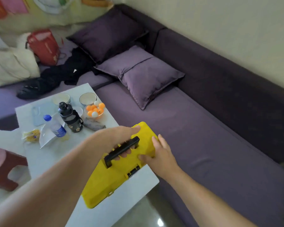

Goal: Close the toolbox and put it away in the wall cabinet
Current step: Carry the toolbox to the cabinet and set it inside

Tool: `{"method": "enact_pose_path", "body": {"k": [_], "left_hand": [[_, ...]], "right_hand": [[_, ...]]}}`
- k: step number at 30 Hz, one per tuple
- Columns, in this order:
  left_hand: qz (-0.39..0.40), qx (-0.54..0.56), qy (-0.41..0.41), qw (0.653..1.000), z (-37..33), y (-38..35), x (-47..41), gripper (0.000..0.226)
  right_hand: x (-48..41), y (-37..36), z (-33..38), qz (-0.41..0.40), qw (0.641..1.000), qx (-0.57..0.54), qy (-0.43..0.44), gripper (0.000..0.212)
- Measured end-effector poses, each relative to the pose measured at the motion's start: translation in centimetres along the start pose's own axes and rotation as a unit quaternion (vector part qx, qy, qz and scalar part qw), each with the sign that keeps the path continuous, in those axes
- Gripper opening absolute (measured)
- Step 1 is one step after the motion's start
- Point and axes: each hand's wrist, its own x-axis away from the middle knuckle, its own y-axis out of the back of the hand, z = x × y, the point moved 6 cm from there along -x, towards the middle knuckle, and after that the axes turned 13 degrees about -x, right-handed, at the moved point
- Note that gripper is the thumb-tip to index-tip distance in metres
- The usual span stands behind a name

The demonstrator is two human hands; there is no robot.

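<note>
Yellow toolbox (121,171) shut, on the white desk (39,161)

Left hand (121,140) curled around its black handle (121,149) — right hand (157,153) open, palm and thumb pressing the lid's end.

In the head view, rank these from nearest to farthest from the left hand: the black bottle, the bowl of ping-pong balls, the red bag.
From the left hand on the toolbox handle:
1. Bowl of ping-pong balls, just beyond, on the table.
2. Black bottle, slightly farther left; close to the bowl, a near call.
3. Red bag, far back on the sofa.
</note>
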Motion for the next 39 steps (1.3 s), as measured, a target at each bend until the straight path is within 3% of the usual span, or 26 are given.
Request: {"method": "enact_pose_path", "body": {"k": [10,17,23,28,39], "left_hand": [[-0.13,-0.035,-0.131,0.982,-21.9,1.7,20.2,0.079],[-0.105,-0.113,-0.207,0.966,-37.0,-4.8,32.1,0.044],[0.0,-0.177,-0.253,0.951,-45.6,-14.4,35.9,0.041],[0.064,-0.237,-0.313,0.918,-52.1,-23.6,37.4,0.039],[0.124,-0.337,-0.372,0.856,-64.5,-45.9,42.3,0.029]], "right_hand": [[5.8,26.4,10.4,-0.165,0.979,0.015,0.12,0.096],[14.4,42.7,11.7,-0.246,0.96,0.02,0.135,0.082],[21.0,52.3,6.7,-0.318,0.939,0.018,0.13,0.066],[27.2,58.3,-0.1,-0.37,0.926,-0.02,0.067,0.065],[43.0,69.9,-14.6,-0.54,0.841,-0.017,-0.028,0.065]]}}
